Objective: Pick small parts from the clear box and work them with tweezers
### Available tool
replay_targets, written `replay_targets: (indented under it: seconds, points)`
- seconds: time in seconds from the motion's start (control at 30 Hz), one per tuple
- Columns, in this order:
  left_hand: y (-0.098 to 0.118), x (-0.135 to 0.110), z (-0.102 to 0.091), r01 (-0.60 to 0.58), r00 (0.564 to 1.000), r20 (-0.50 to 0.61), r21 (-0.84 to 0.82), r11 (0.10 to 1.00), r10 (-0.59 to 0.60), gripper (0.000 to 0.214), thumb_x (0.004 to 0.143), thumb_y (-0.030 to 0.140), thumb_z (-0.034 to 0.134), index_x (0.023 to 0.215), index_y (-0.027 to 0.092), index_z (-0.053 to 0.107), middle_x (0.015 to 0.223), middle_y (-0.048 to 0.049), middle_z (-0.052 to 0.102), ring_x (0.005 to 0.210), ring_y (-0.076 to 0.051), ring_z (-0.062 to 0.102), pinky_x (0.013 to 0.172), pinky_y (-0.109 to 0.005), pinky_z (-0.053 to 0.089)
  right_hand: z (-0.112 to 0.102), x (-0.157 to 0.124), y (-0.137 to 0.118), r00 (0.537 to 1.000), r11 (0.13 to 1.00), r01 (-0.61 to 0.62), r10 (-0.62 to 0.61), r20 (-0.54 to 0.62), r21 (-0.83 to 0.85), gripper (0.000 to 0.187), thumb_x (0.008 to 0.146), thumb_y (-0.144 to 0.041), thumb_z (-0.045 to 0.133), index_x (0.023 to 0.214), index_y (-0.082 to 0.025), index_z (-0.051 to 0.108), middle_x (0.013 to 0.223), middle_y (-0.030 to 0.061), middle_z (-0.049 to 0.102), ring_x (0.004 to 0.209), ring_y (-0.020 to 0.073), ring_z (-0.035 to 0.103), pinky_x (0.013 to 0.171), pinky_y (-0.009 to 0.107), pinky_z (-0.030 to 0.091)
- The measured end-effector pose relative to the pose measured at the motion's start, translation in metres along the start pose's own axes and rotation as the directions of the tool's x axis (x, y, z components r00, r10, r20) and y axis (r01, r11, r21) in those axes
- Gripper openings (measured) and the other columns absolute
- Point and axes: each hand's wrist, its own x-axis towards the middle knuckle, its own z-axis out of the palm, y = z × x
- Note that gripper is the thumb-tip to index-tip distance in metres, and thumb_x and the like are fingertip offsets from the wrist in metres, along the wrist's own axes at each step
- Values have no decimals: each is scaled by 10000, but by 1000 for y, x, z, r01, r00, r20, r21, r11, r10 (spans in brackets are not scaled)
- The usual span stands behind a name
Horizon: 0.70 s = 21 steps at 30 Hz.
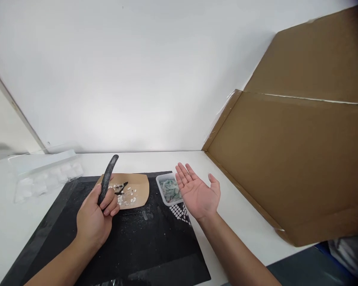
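Note:
My left hand [94, 216] is closed around a long dark grey tool handle [109, 176] that points up and away over the black mat [143, 246]. Just beyond it lies a brown card piece [141, 188] strewn with small white bits and a small black tool [121, 187]. My right hand [197, 190] is held palm up with fingers spread, holding nothing, above the mat's right edge. Next to it sits a small clear tray [169, 190] of pale green pieces. A sheet of white dots [180, 212] lies under my right wrist.
A clear plastic compartment tray [44, 174] rests at the left on the white table [250, 222]. A large open cardboard box [295, 159] stands on the right. A white wall rises behind the table.

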Motion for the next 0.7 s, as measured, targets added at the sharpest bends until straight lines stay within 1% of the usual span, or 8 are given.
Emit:
replay_targets:
  seconds: [0.17,0.23,0.27,0.33,0.4,0.47,0.6,0.7]
  points:
    - [1,-1,0,32,999,15,8,999,-32,300,1000,314,571,1241,160,661,561,107,263,424,-66,204,383,-157,330,3,-2,-1,999,999,-25,26,-26,45,557,897,-568,466,1248,-171,640,1398,163,643,1353,269,586,1057,423,560]
    - [1,-1,0,43,999,29,13,999,-43,314,1003,316,565,1255,154,659,560,104,272,423,-65,209,385,-162,331,4,-2,-2,997,997,-53,56,-53,51,497,897,-540,496,1194,-178,659,1341,154,675,1291,267,629,1008,406,587]
    - [1,-1,0,45,998,36,18,999,-46,319,1005,317,562,1260,153,660,558,103,273,423,-65,211,386,-164,331,5,-2,-1,995,996,-72,75,-69,46,435,895,-513,523,1145,-189,671,1273,137,706,1226,257,664,964,389,605]
    - [1,-2,0,58,997,51,30,998,-59,318,1008,324,561,1256,153,664,556,102,272,423,-65,212,390,-169,332,5,-1,0,992,996,-91,92,-92,13,261,886,-435,603,1002,-215,682,1047,74,745,1008,206,720,839,326,628]
    - [0,-3,0,81,994,67,43,996,-84,313,1008,332,567,1243,152,667,557,101,275,425,-64,214,395,-175,337,6,-1,4,995,997,-69,66,-81,-38,146,870,-363,688,873,-219,664,833,3,692,786,144,684,727,256,609]
    - [-1,-4,1,103,991,78,53,993,-107,310,1007,339,574,1235,152,669,558,101,281,426,-63,218,397,-178,339,7,-2,10,998,993,-36,30,-49,-115,162,854,-328,757,814,-209,655,742,-31,629,678,108,618,668,217,579]
    - [-4,-5,0,123,987,99,58,991,-128,314,1004,364,581,1201,140,679,556,103,280,424,-58,215,395,-173,328,8,-7,21,998,964,-56,56,-10,-260,219,837,-363,828,871,-185,703,760,-24,635,674,97,601,654,195,562]
    - [-5,-4,1,124,987,98,48,991,-128,326,995,362,595,1221,140,674,557,106,282,421,-56,217,396,-171,328,7,-8,26,994,957,-110,104,-36,-268,235,856,-397,811,910,-189,717,827,-1,683,729,111,645,663,194,570]
